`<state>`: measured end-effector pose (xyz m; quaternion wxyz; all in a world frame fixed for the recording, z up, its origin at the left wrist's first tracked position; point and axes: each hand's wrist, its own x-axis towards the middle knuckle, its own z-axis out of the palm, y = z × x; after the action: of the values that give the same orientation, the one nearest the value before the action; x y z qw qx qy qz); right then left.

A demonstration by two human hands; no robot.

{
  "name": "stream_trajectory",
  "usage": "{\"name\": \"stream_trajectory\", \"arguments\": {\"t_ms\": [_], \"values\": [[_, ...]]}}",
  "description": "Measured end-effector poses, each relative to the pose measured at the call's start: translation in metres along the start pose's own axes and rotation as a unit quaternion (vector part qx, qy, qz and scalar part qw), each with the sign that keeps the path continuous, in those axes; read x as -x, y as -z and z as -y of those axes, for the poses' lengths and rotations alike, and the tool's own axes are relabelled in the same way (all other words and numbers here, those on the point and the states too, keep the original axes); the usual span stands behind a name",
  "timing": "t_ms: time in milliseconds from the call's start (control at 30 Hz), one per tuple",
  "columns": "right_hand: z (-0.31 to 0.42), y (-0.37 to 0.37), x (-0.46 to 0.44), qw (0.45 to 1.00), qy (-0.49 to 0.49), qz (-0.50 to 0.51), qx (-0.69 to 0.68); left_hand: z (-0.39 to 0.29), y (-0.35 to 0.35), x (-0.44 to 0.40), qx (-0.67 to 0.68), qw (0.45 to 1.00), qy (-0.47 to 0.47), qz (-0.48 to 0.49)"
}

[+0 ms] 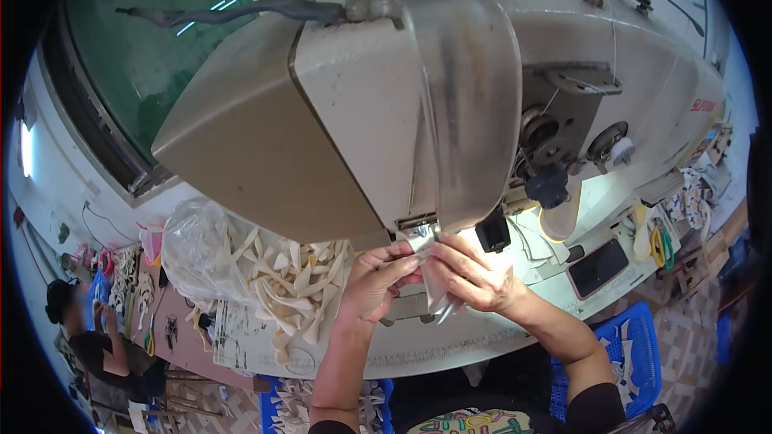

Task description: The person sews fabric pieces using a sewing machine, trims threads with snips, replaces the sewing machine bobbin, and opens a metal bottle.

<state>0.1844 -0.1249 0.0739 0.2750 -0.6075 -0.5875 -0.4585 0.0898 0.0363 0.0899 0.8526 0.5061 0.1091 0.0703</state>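
Note:
A large white sewing machine [362,104] fills the upper middle of the head view. Below its needle area, my left hand [378,281] and my right hand [472,275] come together on a small pale fabric piece [437,291]. The left thumb and fingers pinch its upper left side. My right fingers close on it from the right, and its narrow ends hang below them. The needle and presser foot are mostly hidden behind my fingertips and the machine head.
Many pale fabric pieces [301,281] are heaped left of my hands, beside a clear plastic bag [197,253]. A phone [597,268] and yellow-handled scissors [662,247] lie at right. Blue baskets [647,354] stand below the table. Another person [100,345] is at far left.

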Motion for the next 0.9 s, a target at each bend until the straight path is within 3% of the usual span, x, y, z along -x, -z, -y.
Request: {"name": "stream_trajectory", "arguments": {"t_ms": [133, 333, 367, 467, 567, 900], "values": [[-0.007, 0.002, 0.001, 0.995, -0.078, 0.032, -0.061, -0.010, -0.008, -0.013, -0.095, 0.995, -0.028, -0.024], [-0.014, 0.007, -0.004, 0.980, -0.128, 0.117, -0.102, -0.010, -0.002, -0.024, -0.092, 0.995, -0.039, -0.026], [-0.015, 0.012, -0.001, 0.972, -0.122, 0.176, -0.098, -0.010, -0.001, -0.026, -0.094, 0.995, -0.032, -0.029], [-0.018, 0.016, -0.011, 0.981, -0.087, 0.131, -0.109, -0.004, 0.010, -0.032, -0.092, 0.995, -0.012, -0.032], [-0.019, 0.018, -0.008, 0.967, -0.115, 0.187, -0.129, -0.004, 0.013, -0.032, -0.092, 0.995, 0.003, -0.037], [-0.017, 0.008, 0.004, 0.970, -0.069, 0.232, -0.030, -0.004, 0.014, -0.032, -0.055, 0.998, 0.023, -0.031]]}}
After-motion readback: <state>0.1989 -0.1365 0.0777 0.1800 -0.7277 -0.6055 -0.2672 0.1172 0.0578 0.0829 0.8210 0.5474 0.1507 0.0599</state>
